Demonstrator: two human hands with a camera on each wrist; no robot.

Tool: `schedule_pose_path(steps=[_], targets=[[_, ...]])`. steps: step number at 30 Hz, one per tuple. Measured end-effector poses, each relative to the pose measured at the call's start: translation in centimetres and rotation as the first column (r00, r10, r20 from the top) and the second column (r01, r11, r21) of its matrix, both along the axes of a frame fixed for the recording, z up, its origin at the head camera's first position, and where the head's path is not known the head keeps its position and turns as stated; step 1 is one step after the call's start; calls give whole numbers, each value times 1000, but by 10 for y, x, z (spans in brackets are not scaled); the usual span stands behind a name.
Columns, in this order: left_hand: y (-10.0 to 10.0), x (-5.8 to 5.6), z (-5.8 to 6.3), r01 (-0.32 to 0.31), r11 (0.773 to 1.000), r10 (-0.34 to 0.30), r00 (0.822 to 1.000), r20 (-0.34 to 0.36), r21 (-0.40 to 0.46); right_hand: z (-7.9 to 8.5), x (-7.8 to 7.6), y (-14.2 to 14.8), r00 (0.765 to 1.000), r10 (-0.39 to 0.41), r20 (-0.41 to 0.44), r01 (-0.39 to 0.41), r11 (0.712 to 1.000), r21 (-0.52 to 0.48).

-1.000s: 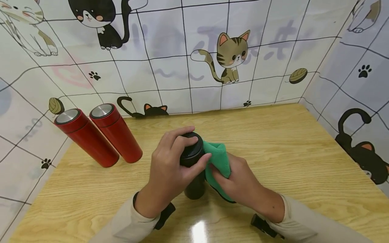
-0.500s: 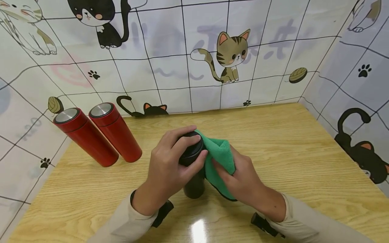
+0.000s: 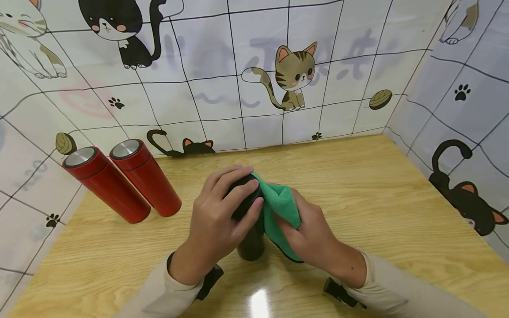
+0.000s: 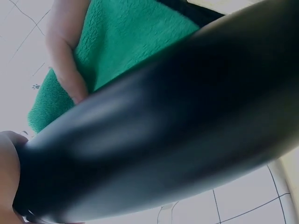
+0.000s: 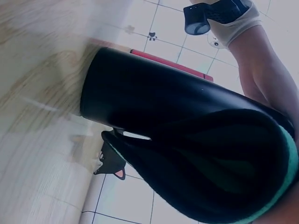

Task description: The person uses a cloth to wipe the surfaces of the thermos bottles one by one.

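Observation:
A black thermos bottle [image 3: 252, 245] stands upright on the table, its smooth dark side filling much of the left wrist view. My left hand [image 3: 220, 212] grips its black lid from above, fingers curled round the rim. On the bottle's right side, my right hand [image 3: 312, 227] holds a bunched green cloth [image 3: 280, 203] against it near the top. The cloth has a dark edge and hangs down beside the bottle; in the right wrist view its dark fold [image 5: 201, 172] lies along the bottle [image 5: 154, 88]. The right fingertips are partly hidden by the cloth.
Two red thermos bottles [image 3: 109, 190] [image 3: 149, 183] with silver lid tops stand at the left of the wooden table [image 3: 358, 185]. A white wall covering [image 3: 210, 53] with cartoon cats and grid lines encloses the back and sides. Both wrists carry black straps with small devices.
The left fingers have shifted and now cover more of the lid. The green cloth has moved slightly on the bottle's right side. The whole head view has shifted a little.

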State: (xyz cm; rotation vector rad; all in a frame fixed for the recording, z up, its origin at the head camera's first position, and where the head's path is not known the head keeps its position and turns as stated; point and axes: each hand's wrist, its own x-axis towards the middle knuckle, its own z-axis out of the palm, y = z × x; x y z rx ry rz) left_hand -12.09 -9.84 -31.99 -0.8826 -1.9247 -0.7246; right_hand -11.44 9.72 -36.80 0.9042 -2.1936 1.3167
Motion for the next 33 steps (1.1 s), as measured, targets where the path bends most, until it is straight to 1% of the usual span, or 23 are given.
schedule_pose_path(steps=[3, 7, 12, 16, 21, 24, 28, 30, 33], targets=[[-1, 0, 1, 5, 1000, -4, 1000, -26, 4, 2, 0, -1, 1000, 15, -2, -15, 1000, -11], [-2, -1, 2, 19, 1000, -19, 999, -50, -4, 2, 0, -2, 1000, 20, 8, -20, 1000, 10], [-2, -2, 4, 28, 1000, -29, 997, -65, -8, 3, 1, -2, 1000, 1, -10, -1, 1000, 10], [-2, -2, 5, 35, 999, -36, 997, -65, -6, 4, 2, 0, 999, -27, -19, 27, 1000, -3], [-2, -3, 5, 45, 999, -45, 997, -56, -3, 4, 1, 0, 1000, -14, -7, 14, 1000, 11], [-2, -3, 5, 58, 998, -58, 997, -44, -2, 4, 0, 0, 1000, -19, -10, 19, 1000, 11], [-2, -3, 5, 87, 996, -87, 996, -34, 0, 3, 1, 0, 999, -26, -30, 25, 999, -34], [-3, -3, 6, 79, 997, -80, 996, -39, -9, 3, 1, 1, 999, -19, -37, 17, 998, -55], [-6, -3, 7, 47, 998, -49, 997, -56, -29, 3, 1, 1, 999, -11, -34, 9, 998, -61]])
